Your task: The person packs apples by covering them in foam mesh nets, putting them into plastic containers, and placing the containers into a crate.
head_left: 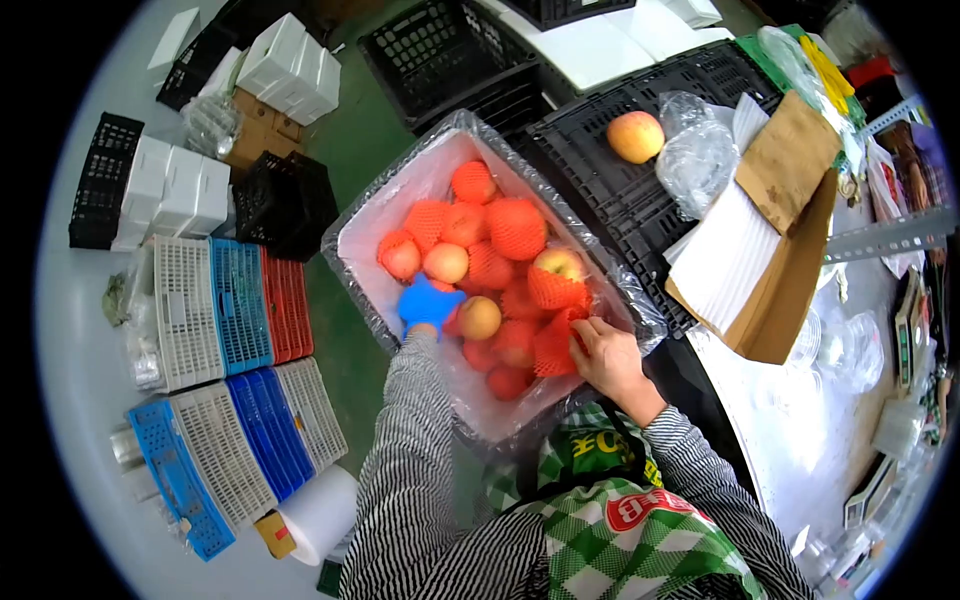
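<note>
A box lined with white and clear plastic holds several apples, many wrapped in red foam nets. My left hand, in a blue glove, is inside the box at its left, beside an apple with a red net at its side; blur hides its exact grip. Bare, my right hand pinches a red foam net at the box's right side. Just above that net, an apple shows its top out of its netting.
Black crates at upper right carry a loose apple, clear plastic bags and an open cardboard box. Coloured baskets stand on the left floor. A black crate is beyond the box.
</note>
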{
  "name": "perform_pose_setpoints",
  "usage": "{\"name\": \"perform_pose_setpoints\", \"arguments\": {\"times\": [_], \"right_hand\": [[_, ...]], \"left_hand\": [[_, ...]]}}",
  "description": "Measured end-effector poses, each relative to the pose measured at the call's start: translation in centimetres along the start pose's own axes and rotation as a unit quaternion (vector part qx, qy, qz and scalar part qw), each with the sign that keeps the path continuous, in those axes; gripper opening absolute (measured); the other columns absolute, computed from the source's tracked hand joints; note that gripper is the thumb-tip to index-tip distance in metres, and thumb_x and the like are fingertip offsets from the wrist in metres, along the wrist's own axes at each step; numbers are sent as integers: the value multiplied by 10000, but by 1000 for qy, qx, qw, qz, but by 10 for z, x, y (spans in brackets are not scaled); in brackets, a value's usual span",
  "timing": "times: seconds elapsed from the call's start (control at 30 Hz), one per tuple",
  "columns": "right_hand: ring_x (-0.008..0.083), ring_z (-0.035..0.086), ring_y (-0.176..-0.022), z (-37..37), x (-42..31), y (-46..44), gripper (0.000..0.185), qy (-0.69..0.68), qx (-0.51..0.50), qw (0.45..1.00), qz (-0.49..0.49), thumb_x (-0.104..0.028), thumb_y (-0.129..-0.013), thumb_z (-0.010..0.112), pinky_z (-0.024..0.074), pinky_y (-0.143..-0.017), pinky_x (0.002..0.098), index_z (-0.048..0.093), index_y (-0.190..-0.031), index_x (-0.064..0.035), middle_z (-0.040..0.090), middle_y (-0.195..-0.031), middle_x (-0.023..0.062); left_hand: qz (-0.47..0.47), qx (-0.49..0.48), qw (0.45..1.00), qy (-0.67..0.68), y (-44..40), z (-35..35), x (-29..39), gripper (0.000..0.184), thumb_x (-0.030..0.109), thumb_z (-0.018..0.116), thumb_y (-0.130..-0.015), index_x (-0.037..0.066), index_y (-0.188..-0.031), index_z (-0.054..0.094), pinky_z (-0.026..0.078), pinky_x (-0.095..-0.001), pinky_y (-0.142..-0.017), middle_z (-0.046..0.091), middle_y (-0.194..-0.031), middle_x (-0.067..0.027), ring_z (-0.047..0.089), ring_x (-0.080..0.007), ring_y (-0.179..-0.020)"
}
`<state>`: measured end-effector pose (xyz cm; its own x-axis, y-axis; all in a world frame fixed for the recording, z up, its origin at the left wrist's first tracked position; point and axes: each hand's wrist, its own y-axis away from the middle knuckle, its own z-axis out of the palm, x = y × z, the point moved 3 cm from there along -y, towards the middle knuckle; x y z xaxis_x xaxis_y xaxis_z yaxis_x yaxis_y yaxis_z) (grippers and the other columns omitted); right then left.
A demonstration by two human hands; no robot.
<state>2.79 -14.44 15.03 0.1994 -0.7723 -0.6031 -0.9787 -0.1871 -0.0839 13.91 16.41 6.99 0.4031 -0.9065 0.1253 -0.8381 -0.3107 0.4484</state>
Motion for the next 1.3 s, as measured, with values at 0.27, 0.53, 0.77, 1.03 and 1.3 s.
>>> {"name": "perform_pose_setpoints", "arguments": {"times": [0.27, 0.53, 0.77, 1.03, 1.3], "right_hand": [[218, 646, -843, -12, -4, 5, 505, -368, 2, 923, 116, -219, -879, 673, 521, -712, 290, 483, -1290, 4, 619, -1061, 137], [226, 456, -1254, -27, -32, 11, 957, -627, -73, 759, 162, -182, -788, 790, 395, -1043, 360, 148, -1474, 5, 443, -1355, 176], [222, 482, -1214, -57, -26, 59, 1010, -545, 134, 817, 132, -126, -684, 856, 416, -1028, 346, 168, -1417, -23, 406, -1364, 151], [292, 542, -1184, -80, 24, 134, 804, -877, 120, 434, 170, -355, -723, 759, 465, -995, 441, 401, -1368, -35, 525, -1309, 133], [324, 510, -1220, -125, 55, 197, 834, -879, 229, 411, 82, -409, -725, 736, 401, -1064, 456, 384, -1374, -19, 503, -1331, 157]], "left_hand": [[64, -210, 648, 730, 95, -27, 22, 680, 351, 638, -852, 29, -1402, 403, 457, -391, -997, 499, -1366, -135, 524, -295, -1223], [275, -79, 731, 619, 218, -37, 116, 657, 161, 642, -848, 20, -1428, 366, 336, -380, -1100, 421, -1429, -121, 413, -257, -1313], [141, 58, 728, 669, 268, -28, 160, 231, 120, 580, -948, -44, -1099, 641, 472, -301, -900, 643, -1092, -75, 578, -137, -975], [21, -346, 549, 760, 261, 42, 203, 282, 160, 463, -984, -14, -1176, 576, 489, -366, -924, 619, -1131, -131, 607, -235, -1016], [294, -354, 667, 585, 333, 44, 250, 474, 290, 498, -981, 9, -1358, 437, 431, -343, -1001, 533, -1279, -94, 528, -205, -1170]]}}
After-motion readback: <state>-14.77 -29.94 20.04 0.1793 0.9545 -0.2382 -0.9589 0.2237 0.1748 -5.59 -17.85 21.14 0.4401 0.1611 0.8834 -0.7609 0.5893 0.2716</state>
